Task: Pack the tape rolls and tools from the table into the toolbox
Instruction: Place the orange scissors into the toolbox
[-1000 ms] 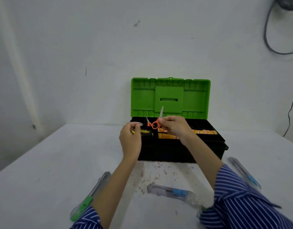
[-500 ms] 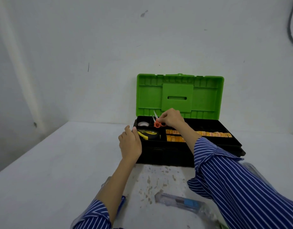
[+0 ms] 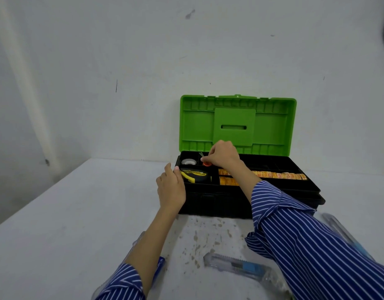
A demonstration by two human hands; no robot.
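The black toolbox (image 3: 230,204) stands open at the back of the table, its green lid (image 3: 236,122) upright. My right hand (image 3: 222,155) pinches small orange-handled scissors (image 3: 205,163) low inside a back-left tray compartment. My left hand (image 3: 170,187) rests with relaxed fingers against the box's front-left corner and holds nothing. In the tray lie a pale tape roll (image 3: 188,162), a black and yellow tape measure (image 3: 194,176) and rows of orange tape rolls (image 3: 277,175).
A blue utility knife (image 3: 241,266) lies on the white table near my right sleeve. Another knife (image 3: 347,234) shows at the right behind that sleeve, and a third (image 3: 159,265) peeks out under my left forearm. Walls close off the back and left.
My right hand has lowered the scissors from above the box into the back-left compartment. My left hand has dropped from the tray edge to the box's front-left corner. The view shifted left.
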